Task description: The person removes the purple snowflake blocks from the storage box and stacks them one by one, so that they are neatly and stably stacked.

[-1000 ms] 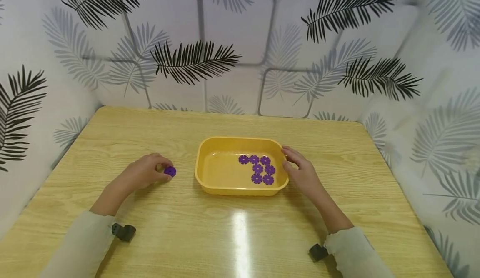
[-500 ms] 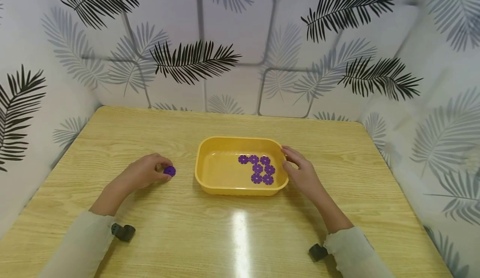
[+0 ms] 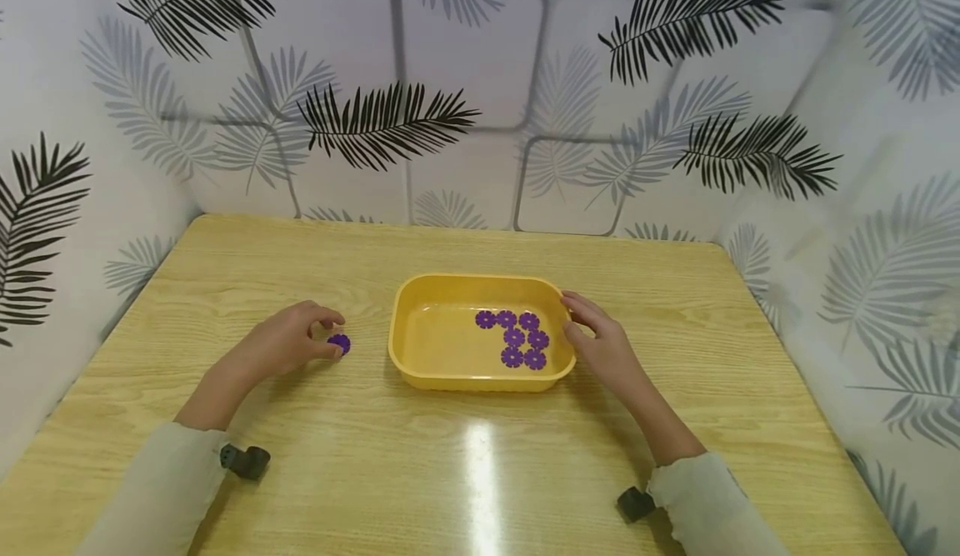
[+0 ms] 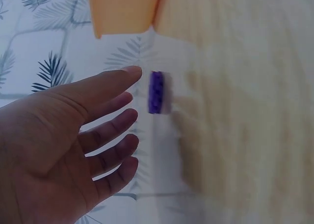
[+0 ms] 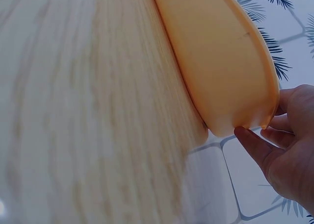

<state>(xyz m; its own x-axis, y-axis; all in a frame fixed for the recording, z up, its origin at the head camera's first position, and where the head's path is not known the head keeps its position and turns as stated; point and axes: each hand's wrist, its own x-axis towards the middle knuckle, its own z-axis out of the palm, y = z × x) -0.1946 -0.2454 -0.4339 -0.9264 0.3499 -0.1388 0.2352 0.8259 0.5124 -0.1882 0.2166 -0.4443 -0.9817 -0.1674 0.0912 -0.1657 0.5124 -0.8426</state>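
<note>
On the left of the table lies a small stack of purple snowflake discs (image 3: 342,342), its notched edge (image 4: 156,92) facing the left wrist view. My left hand (image 3: 287,341) is around it, thumb and fingers spread; the left wrist view has the fingertips apart from the stack. Several flat purple snowflake discs (image 3: 514,337) are grouped in the right half of a yellow plastic tub (image 3: 438,339). My right hand (image 3: 606,352) rests against the tub's right end. In the right wrist view its thumb (image 5: 252,144) touches the tub's outer wall and the other fingers are by the rim.
The wood-grain table (image 3: 360,473) ends at a leaf-patterned backdrop (image 3: 480,189) behind and along the sides. Small dark cameras are strapped to both wrists, the left one (image 3: 245,462) and the right one (image 3: 636,504). Bare wood separates the disc stack from the tub.
My left forefinger has lifted away from the purple disc stack and the fingers have spread, letting it go. My right hand and the tub stay put.
</note>
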